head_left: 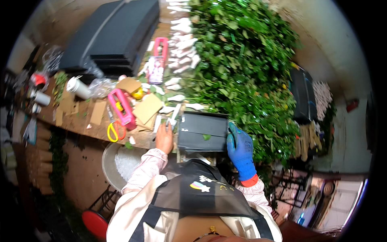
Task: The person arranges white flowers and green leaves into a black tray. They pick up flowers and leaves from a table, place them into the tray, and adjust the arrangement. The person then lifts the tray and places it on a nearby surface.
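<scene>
In front of me lies a dark grey folded sheet (203,131) with a crease across it and a small green leaf on top. My left hand (164,138), bare, rests just left of it with fingers stretched toward a white strip (174,117); it does not visibly hold anything. My right hand (241,147) wears a blue glove with a red cuff. Its fingers and thumb are apart at the sheet's right edge. Beyond the sheet spreads a large heap of green leafy stems (242,72), with white-wrapped ends (183,48) lined up along its left side.
Left on the wooden bench are yellow-orange scissors (113,131), a pink tape dispenser (121,109), brown cardboard pieces (147,108) and a white cup (78,88). Dark sheets (117,34) are stacked behind. A round tub (111,165) stands below, near a red stool (94,225).
</scene>
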